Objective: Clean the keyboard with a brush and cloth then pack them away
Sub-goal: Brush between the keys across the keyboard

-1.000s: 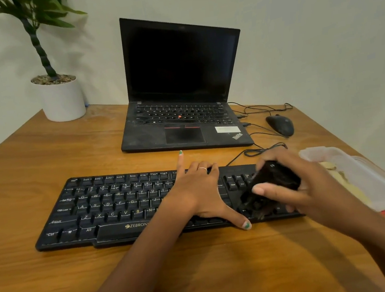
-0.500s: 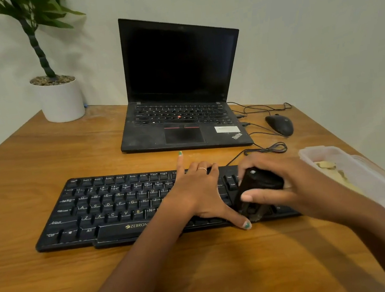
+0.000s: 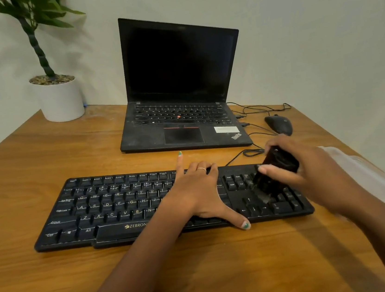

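Brush – in rt hand

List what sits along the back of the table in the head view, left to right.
Potted plant → laptop → mouse.

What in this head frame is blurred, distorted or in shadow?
Head view: the brush in the right hand is smeared by motion, bristles indistinct; the plastic container at the right edge is also soft; wide-angle bending shows on the keyboard and table edges; soft shadows fall under both forearms; the laptop and left hand read sharp.
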`<state>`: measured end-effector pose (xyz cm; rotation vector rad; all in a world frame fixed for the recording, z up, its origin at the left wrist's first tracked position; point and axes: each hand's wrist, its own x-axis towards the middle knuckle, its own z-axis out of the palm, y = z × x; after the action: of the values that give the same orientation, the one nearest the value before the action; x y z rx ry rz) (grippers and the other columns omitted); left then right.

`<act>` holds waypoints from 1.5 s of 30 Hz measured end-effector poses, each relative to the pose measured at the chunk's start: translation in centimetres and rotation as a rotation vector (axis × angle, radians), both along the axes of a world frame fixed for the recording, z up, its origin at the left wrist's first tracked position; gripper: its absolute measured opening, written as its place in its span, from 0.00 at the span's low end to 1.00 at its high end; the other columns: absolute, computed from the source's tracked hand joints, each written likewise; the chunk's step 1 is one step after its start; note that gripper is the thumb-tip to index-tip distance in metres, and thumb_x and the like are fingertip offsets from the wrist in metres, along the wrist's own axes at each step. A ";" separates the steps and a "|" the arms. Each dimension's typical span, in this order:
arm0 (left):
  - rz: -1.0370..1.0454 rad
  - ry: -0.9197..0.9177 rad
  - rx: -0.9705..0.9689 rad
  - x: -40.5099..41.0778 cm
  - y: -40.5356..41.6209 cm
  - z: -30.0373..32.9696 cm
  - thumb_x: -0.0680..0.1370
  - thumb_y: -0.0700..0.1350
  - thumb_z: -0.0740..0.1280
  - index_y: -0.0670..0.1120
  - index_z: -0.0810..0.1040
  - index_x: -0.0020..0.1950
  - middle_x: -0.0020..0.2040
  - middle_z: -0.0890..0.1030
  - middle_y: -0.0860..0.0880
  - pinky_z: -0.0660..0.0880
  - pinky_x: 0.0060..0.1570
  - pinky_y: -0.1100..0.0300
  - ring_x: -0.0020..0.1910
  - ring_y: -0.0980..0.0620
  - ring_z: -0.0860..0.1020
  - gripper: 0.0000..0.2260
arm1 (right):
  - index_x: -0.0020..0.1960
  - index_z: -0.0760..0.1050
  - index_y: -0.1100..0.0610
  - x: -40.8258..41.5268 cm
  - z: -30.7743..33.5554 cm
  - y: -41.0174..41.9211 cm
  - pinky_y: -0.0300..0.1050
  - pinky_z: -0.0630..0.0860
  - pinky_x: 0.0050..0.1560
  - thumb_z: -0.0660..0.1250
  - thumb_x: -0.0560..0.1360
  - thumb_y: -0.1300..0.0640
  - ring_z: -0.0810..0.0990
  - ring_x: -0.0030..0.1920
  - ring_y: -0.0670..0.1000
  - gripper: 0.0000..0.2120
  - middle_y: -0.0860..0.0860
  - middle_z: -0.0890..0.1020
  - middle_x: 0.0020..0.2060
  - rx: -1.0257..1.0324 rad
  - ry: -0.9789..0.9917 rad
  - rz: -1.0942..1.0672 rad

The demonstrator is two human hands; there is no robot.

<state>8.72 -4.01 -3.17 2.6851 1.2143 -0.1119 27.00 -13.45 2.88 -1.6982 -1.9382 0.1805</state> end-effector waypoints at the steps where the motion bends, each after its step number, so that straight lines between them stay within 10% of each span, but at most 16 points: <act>1: 0.001 0.000 0.000 0.0 0.0 0.0 0.61 0.79 0.63 0.44 0.45 0.80 0.80 0.49 0.46 0.27 0.69 0.36 0.78 0.46 0.43 0.61 | 0.51 0.71 0.45 0.0 0.0 -0.1 0.42 0.80 0.36 0.63 0.69 0.42 0.79 0.41 0.44 0.13 0.45 0.79 0.41 0.017 0.038 -0.018; 6: 0.007 0.007 -0.008 0.1 -0.2 0.1 0.61 0.79 0.64 0.44 0.44 0.80 0.80 0.49 0.46 0.28 0.69 0.36 0.78 0.46 0.44 0.61 | 0.48 0.72 0.47 -1.6 -0.5 -1.0 0.35 0.75 0.30 0.65 0.69 0.44 0.79 0.39 0.42 0.11 0.44 0.78 0.42 -0.048 0.194 0.127; 12: 0.008 0.014 -0.011 0.0 -0.1 0.1 0.60 0.79 0.63 0.45 0.44 0.80 0.80 0.49 0.47 0.29 0.69 0.36 0.78 0.46 0.44 0.61 | 0.51 0.71 0.50 1.2 -0.1 0.3 0.38 0.71 0.32 0.66 0.73 0.47 0.76 0.38 0.44 0.11 0.48 0.78 0.40 0.038 -0.098 -0.259; 17: 0.008 0.013 -0.003 0.0 -0.1 0.1 0.60 0.79 0.63 0.45 0.44 0.80 0.80 0.50 0.46 0.29 0.69 0.36 0.78 0.46 0.45 0.61 | 0.47 0.72 0.49 -0.3 -0.6 -0.5 0.36 0.72 0.26 0.67 0.72 0.48 0.77 0.32 0.43 0.08 0.49 0.79 0.37 -0.109 0.184 -0.132; 22: 0.004 0.007 -0.010 0.0 -0.1 0.1 0.61 0.79 0.63 0.45 0.45 0.80 0.80 0.49 0.46 0.28 0.69 0.36 0.78 0.46 0.44 0.60 | 0.50 0.71 0.53 1.6 -0.6 0.1 0.40 0.70 0.31 0.66 0.73 0.47 0.74 0.36 0.44 0.12 0.51 0.78 0.39 0.043 -0.034 -0.435; 29: 0.007 0.003 -0.006 -0.1 -0.2 0.2 0.61 0.79 0.63 0.45 0.45 0.80 0.80 0.50 0.47 0.29 0.70 0.36 0.78 0.47 0.44 0.60 | 0.49 0.70 0.49 -2.2 -0.3 -0.2 0.44 0.78 0.34 0.66 0.73 0.46 0.77 0.37 0.46 0.10 0.47 0.77 0.38 -0.080 0.014 -0.164; 35: -0.001 -0.005 -0.009 -0.1 -0.1 0.2 0.61 0.78 0.64 0.44 0.45 0.80 0.80 0.49 0.46 0.28 0.69 0.36 0.78 0.46 0.44 0.61 | 0.56 0.70 0.56 1.0 -0.4 2.7 0.48 0.72 0.37 0.66 0.74 0.49 0.76 0.40 0.54 0.15 0.53 0.77 0.40 0.087 -0.214 -0.530; 41: 0.002 -0.010 -0.007 -0.1 -0.2 0.2 0.61 0.78 0.64 0.44 0.45 0.80 0.80 0.50 0.46 0.28 0.69 0.36 0.78 0.46 0.44 0.60 | 0.48 0.69 0.49 -2.4 -0.9 2.4 0.40 0.75 0.33 0.66 0.73 0.46 0.77 0.36 0.45 0.09 0.45 0.76 0.38 -0.035 0.013 -0.124; 45: 0.006 -0.006 -0.006 -0.2 -0.3 0.2 0.61 0.78 0.64 0.44 0.45 0.80 0.80 0.49 0.46 0.28 0.69 0.36 0.78 0.46 0.44 0.61 | 0.53 0.70 0.50 -0.4 -0.9 3.7 0.38 0.70 0.32 0.66 0.74 0.47 0.76 0.38 0.45 0.11 0.47 0.77 0.41 -0.028 0.020 -0.270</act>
<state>8.56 -4.29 -2.99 2.6748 1.2180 -0.1059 26.58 -9.77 1.99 -1.9466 -1.6783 0.1224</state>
